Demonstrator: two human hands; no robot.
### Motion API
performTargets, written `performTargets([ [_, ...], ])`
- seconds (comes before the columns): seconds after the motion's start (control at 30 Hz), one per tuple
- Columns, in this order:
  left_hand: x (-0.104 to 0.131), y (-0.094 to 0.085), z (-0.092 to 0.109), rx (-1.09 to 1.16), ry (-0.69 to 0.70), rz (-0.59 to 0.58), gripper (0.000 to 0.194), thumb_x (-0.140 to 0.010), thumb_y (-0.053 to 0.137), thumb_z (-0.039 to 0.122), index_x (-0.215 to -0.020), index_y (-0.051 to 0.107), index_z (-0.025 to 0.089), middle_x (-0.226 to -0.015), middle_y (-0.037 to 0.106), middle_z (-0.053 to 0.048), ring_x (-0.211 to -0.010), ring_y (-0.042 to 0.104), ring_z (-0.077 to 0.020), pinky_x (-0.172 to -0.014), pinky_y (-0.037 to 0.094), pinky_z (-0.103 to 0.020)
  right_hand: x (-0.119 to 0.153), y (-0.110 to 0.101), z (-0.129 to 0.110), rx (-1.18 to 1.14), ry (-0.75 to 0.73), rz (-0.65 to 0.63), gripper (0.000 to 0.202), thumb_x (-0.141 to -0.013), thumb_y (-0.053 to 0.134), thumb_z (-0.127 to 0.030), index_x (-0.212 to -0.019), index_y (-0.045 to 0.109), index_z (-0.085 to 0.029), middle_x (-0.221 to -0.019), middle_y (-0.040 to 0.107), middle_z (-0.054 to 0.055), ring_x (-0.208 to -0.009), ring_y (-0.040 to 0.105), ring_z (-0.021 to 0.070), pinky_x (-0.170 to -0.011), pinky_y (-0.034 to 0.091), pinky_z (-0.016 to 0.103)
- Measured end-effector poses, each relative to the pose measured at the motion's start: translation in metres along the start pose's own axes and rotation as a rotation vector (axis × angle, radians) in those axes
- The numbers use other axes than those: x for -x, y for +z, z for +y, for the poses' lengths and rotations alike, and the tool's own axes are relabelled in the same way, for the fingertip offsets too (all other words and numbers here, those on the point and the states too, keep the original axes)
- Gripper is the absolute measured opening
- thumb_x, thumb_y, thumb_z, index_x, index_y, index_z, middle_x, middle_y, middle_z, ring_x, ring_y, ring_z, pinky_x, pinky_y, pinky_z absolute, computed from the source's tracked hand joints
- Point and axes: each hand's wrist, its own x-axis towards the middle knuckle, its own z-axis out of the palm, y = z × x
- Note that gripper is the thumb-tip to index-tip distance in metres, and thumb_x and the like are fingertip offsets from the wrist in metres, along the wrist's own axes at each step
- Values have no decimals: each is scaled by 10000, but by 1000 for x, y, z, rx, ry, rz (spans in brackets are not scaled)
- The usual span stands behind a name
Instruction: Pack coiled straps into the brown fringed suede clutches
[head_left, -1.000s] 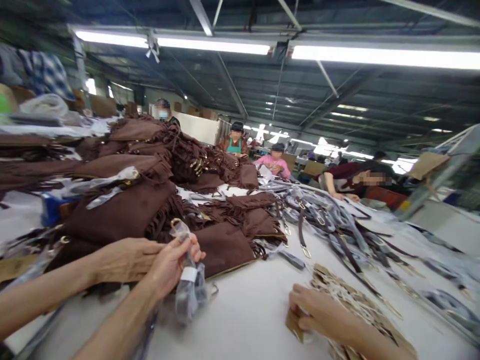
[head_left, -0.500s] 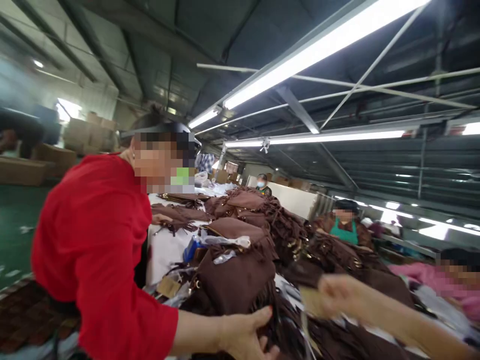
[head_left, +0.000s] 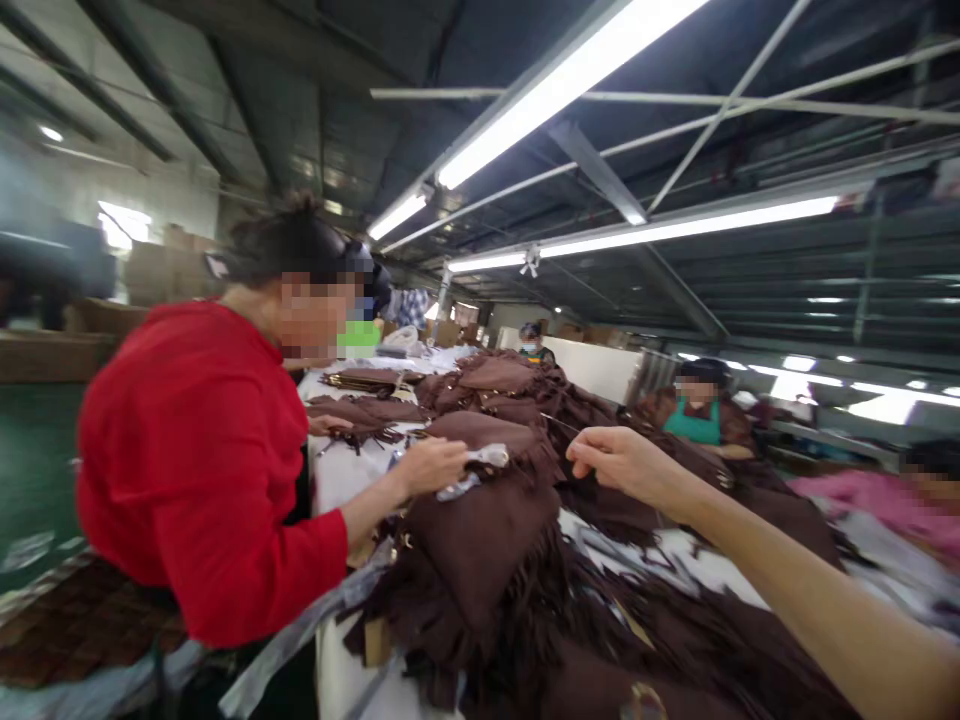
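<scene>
My right hand (head_left: 626,465) reaches in from the lower right over the work table, fingers pinched together. A thin pale line, perhaps a thread, runs up and left from near the fingertips; what the pinch holds is too small to make out. Below and left of it lies a dark brown fringed bag (head_left: 480,540) on a heap of similar bags (head_left: 510,385). More brown fringe (head_left: 645,620) spreads beneath my forearm. My left hand is out of the picture.
At left a co-worker in red (head_left: 202,450) leans over the table, one hand (head_left: 431,467) by a plastic-wrapped piece (head_left: 489,455). Across stand a person in a green apron (head_left: 694,425) and one in pink (head_left: 862,500). A plastic strip (head_left: 300,640) hangs off the table edge.
My right hand has risen away from the tan piece it was near, now smeared less. The co-worker's near hand has moved from the fringe up to the plastic-wrapped piece. The view has shifted slightly.
</scene>
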Motion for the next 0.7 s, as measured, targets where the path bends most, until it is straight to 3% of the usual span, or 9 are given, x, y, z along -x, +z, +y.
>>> performTargets([
  [0.07,21,8,-69,245,-290,81,204,-912,592,368,-1009,650,198,-957,661,-53,-829,635,-198,-713,561,-359,62,-17,20,-3,87,-3,312,-777,583,-455,-648,628,-174,-500,539,-26,-393,284,61,-400,158,212],
  [0.1,34,12,-100,257,-401,60,181,-895,622,330,-959,651,163,-851,662,-45,-719,628,-177,-655,553,-340,92,-24,28,-24,133,-1,331,-785,572,-476,-652,619,-177,-478,494,-42,-391,266,61,-398,143,213],
  [0.2,66,28,-153,-78,-450,-293,174,-751,739,241,-771,626,110,-546,568,13,-435,506,-113,-526,469,-278,173,-32,45,-95,220,57,365,-821,545,-509,-693,613,-174,-505,450,-56,-402,264,62,-398,141,217],
  [0.27,77,42,-159,-336,-346,-516,235,-686,750,311,-711,610,123,-478,515,33,-389,443,-93,-514,430,-264,212,-30,46,-91,223,130,368,-865,511,-497,-794,657,-166,-595,525,-27,-443,338,75,-413,205,220],
  [0.33,83,61,-155,-526,-265,-614,281,-685,706,394,-707,602,134,-485,507,37,-408,438,-87,-526,407,-254,239,-27,40,-44,169,183,322,-883,523,-447,-929,688,-174,-736,613,11,-551,456,106,-482,317,227],
  [0.43,93,89,-154,-705,-193,-662,296,-711,655,428,-758,588,144,-508,523,30,-442,459,-102,-513,372,-247,263,-27,24,28,3,215,239,-887,555,-362,-807,696,-185,-834,642,35,-748,557,156,-664,420,258],
  [0.5,99,102,-160,-741,-155,-669,318,-714,647,441,-819,578,149,-512,529,34,-450,456,-106,-516,372,-249,273,-32,17,17,-53,229,311,-911,521,-369,-706,658,-180,-798,623,32,-763,564,159,-694,426,261],
  [0.63,107,112,-174,-749,-147,-668,358,-717,630,492,-812,564,153,-472,472,61,-423,409,-94,-553,399,-268,294,-44,12,-90,104,304,366,-963,410,-441,-964,662,-176,-673,576,-15,-561,479,116,-524,358,234],
  [0.7,110,115,-178,-798,-123,-668,372,-717,631,509,-789,565,150,-485,477,50,-442,421,-102,-550,392,-265,302,-49,12,-1,97,311,285,-946,482,-395,-909,673,-188,-671,588,-19,-581,491,120,-543,355,236],
])
